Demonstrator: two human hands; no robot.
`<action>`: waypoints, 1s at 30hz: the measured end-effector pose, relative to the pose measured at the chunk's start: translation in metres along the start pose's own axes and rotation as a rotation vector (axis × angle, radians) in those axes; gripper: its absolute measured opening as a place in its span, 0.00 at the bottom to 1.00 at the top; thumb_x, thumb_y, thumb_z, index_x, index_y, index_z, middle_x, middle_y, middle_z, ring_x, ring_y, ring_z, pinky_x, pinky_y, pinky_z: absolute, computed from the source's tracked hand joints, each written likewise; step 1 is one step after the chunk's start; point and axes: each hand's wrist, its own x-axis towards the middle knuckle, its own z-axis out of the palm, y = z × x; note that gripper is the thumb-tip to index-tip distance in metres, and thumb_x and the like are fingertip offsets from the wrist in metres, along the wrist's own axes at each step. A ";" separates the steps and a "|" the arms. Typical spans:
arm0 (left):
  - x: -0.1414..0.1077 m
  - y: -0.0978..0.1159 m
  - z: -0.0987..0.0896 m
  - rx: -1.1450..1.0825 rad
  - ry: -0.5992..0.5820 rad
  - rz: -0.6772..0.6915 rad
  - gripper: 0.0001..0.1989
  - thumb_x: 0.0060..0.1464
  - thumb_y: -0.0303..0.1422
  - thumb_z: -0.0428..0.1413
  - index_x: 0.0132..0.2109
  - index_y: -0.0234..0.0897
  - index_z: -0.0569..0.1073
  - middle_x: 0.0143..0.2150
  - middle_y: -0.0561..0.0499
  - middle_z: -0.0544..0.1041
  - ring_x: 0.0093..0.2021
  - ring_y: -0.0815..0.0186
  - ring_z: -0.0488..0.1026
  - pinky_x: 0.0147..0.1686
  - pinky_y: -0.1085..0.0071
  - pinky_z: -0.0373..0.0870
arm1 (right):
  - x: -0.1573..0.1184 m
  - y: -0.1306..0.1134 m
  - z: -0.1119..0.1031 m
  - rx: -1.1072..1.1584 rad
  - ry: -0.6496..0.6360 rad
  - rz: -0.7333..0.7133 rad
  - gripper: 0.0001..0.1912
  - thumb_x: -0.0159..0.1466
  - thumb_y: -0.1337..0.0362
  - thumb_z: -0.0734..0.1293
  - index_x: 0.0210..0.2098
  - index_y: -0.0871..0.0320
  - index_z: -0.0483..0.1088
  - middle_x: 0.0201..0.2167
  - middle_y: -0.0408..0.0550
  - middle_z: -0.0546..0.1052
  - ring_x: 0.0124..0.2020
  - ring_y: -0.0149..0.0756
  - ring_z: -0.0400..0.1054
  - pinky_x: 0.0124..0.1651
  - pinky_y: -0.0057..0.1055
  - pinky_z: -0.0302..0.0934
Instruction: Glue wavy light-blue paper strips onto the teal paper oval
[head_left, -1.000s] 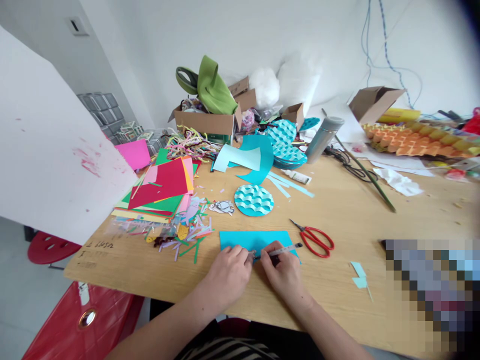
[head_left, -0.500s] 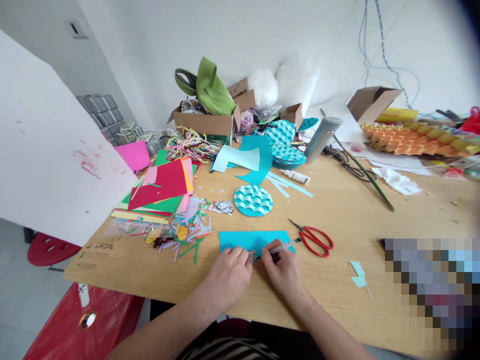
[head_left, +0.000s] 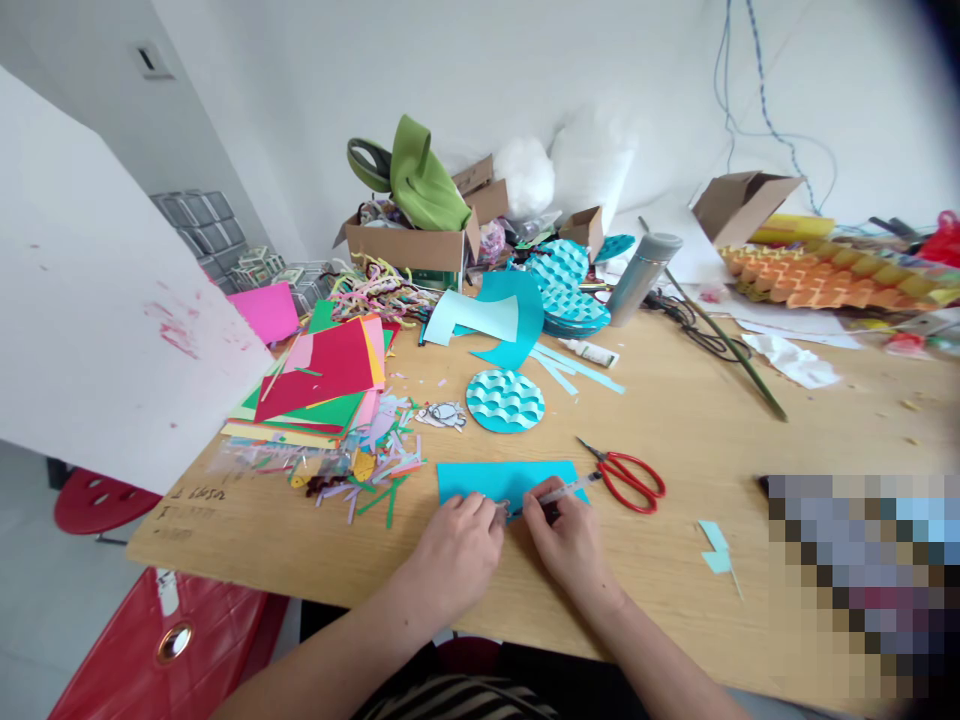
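A bright blue strip of paper (head_left: 480,478) lies flat on the table in front of me. My left hand (head_left: 459,545) rests on its lower edge with the fingers bent and together, pressing a small pale piece (head_left: 504,507) that I cannot make out. My right hand (head_left: 564,535) is closed around a pen (head_left: 562,491), its tip down at the paper beside the left fingertips. Red-handled scissors (head_left: 631,482) lie just right of the paper. Behind the paper sit a round blue disc with wavy pale strips (head_left: 505,400) and a fish drawing cutout (head_left: 442,415).
Coloured paper sheets (head_left: 322,370) and paper scraps (head_left: 386,440) spread at left. Farther back are curved blue paper (head_left: 529,320), a glue bottle (head_left: 591,352), a steel flask (head_left: 645,278) and a cardboard box (head_left: 405,245). Pale scraps (head_left: 716,548) lie at right.
Almost nothing differs. The pen in my right hand has tilted very slightly, while the left hand and paper stay in place.
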 end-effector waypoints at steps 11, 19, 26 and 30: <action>-0.003 -0.030 -0.018 -0.257 -0.145 -0.078 0.33 0.55 0.19 0.45 0.67 0.37 0.53 0.45 0.46 0.76 0.44 0.62 0.74 0.41 0.68 0.70 | -0.001 -0.006 -0.005 0.210 0.048 -0.010 0.16 0.64 0.54 0.63 0.25 0.57 0.67 0.17 0.42 0.69 0.17 0.29 0.61 0.20 0.26 0.56; 0.001 -0.049 -0.037 -0.193 -0.268 -0.031 0.38 0.54 0.20 0.48 0.69 0.47 0.49 0.41 0.48 0.77 0.37 0.62 0.76 0.35 0.71 0.69 | -0.006 -0.021 -0.012 0.396 -0.098 0.071 0.16 0.63 0.52 0.66 0.28 0.58 0.70 0.21 0.43 0.70 0.16 0.27 0.59 0.17 0.25 0.53; 0.008 -0.055 -0.046 -0.180 -0.319 0.037 0.33 0.57 0.22 0.47 0.68 0.42 0.52 0.43 0.45 0.78 0.39 0.57 0.78 0.33 0.69 0.69 | -0.026 -0.034 0.002 0.385 -0.209 -0.021 0.13 0.66 0.56 0.62 0.32 0.58 0.71 0.24 0.45 0.73 0.19 0.30 0.64 0.21 0.26 0.59; 0.009 -0.056 -0.044 -0.197 -0.297 0.061 0.31 0.56 0.22 0.47 0.66 0.41 0.56 0.42 0.45 0.79 0.39 0.55 0.78 0.32 0.68 0.69 | -0.028 -0.035 0.013 0.278 -0.152 -0.165 0.10 0.66 0.60 0.62 0.33 0.57 0.71 0.28 0.47 0.76 0.27 0.34 0.70 0.30 0.28 0.65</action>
